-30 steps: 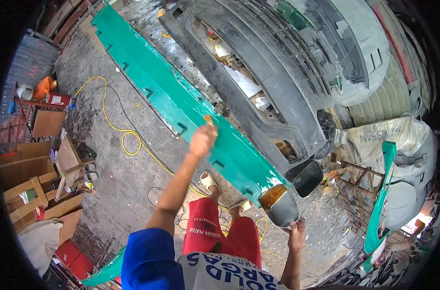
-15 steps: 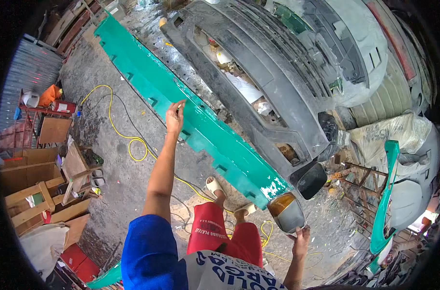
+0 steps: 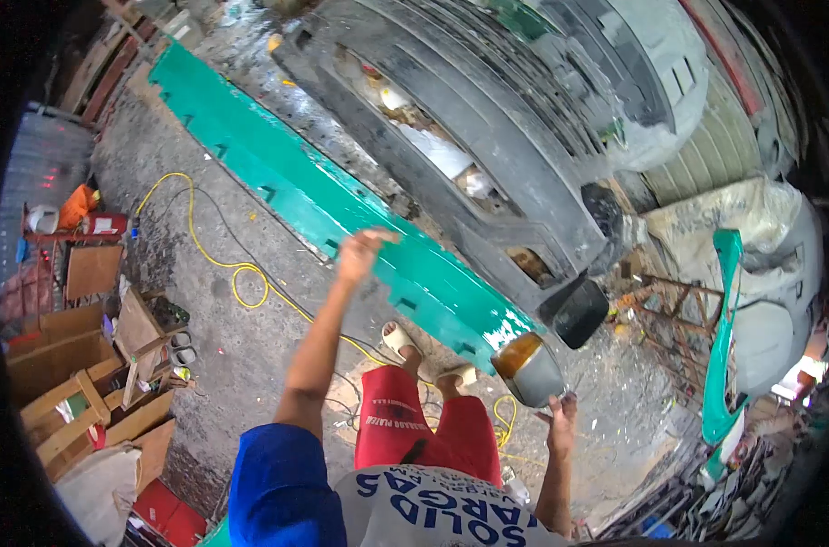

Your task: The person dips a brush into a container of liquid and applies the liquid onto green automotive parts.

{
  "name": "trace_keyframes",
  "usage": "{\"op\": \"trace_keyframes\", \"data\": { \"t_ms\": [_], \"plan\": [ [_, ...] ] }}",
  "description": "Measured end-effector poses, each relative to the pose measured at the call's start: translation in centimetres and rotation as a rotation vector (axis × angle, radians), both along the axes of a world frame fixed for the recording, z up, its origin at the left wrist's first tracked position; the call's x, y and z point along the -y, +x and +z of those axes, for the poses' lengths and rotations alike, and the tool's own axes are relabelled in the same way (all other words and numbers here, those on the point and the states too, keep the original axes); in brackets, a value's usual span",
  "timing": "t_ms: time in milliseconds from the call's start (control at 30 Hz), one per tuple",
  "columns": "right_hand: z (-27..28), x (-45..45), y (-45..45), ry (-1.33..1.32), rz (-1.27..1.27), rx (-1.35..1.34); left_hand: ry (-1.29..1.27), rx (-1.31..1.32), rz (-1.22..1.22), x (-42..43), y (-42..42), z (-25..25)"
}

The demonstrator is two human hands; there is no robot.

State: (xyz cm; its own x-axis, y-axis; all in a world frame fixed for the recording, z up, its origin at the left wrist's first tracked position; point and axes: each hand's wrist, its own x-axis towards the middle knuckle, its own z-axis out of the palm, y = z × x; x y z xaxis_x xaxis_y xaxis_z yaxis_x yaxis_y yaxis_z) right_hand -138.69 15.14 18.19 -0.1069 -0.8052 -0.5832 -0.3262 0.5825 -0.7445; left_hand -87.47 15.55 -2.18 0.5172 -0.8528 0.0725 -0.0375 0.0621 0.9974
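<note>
Left hand (image 3: 361, 252) has shifted lower right along the green strip (image 3: 291, 175), which runs upper left to centre; work now sits nearer the container (image 3: 535, 381). Left fingers blurred: I can't tell their hold. Right hand (image 3: 562, 423), lower right, clasps the container's edge.

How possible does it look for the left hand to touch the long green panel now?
Probably yes: the left hand is at the long green panel, and nothing visible blocks the way; blur hides whether it already touches.
</note>
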Motion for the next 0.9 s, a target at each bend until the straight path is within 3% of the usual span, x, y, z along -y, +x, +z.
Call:
{"op": "trace_keyframes", "data": {
  "t_ms": [67,133,167,233,333,367,500,667,733,900],
  "plan": [
    [-0.3,0.0,0.0,0.000,-0.009,0.007,0.286,0.234,0.299,-0.6,3.7,1.2],
    [-1.0,0.0,-0.9,0.007,-0.012,0.025,0.518,0.571,0.444,-0.1,3.7,4.8],
    [-1.5,0.0,-1.5,0.026,0.005,0.033,0.516,0.570,0.431,0.0,2.4,4.0],
    [-2.0,0.1,-2.4,0.047,0.028,0.034,0.352,0.823,0.248,-0.8,-1.5,1.4],
    [-2.4,0.0,-3.4,0.043,-0.018,0.026,0.297,0.907,0.032,-0.5,-12.4,1.6],
    [-2.4,0.0,-3.9,0.044,-0.020,0.026,0.309,0.959,-0.150,-0.5,-15.5,0.4],
    [-2.1,0.6,-5.5,0.045,0.023,-0.069,0.260,0.800,-0.211,-0.7,-27.1,2.4],
    [-3.4,2.0,-7.2,0.039,0.133,0.044,0.276,0.487,-0.189,-1.4,-29.6,6.0],
    [-4.5,2.2,-7.9,-0.014,0.179,0.062,0.171,-0.052,-0.097,-1.5,-29.3,8.7],
    [-3.8,3.8,-5.4,0.062,0.165,-0.032,0.174,0.053,-0.301,-0.4,-32.0,12.7]
  ]
}}
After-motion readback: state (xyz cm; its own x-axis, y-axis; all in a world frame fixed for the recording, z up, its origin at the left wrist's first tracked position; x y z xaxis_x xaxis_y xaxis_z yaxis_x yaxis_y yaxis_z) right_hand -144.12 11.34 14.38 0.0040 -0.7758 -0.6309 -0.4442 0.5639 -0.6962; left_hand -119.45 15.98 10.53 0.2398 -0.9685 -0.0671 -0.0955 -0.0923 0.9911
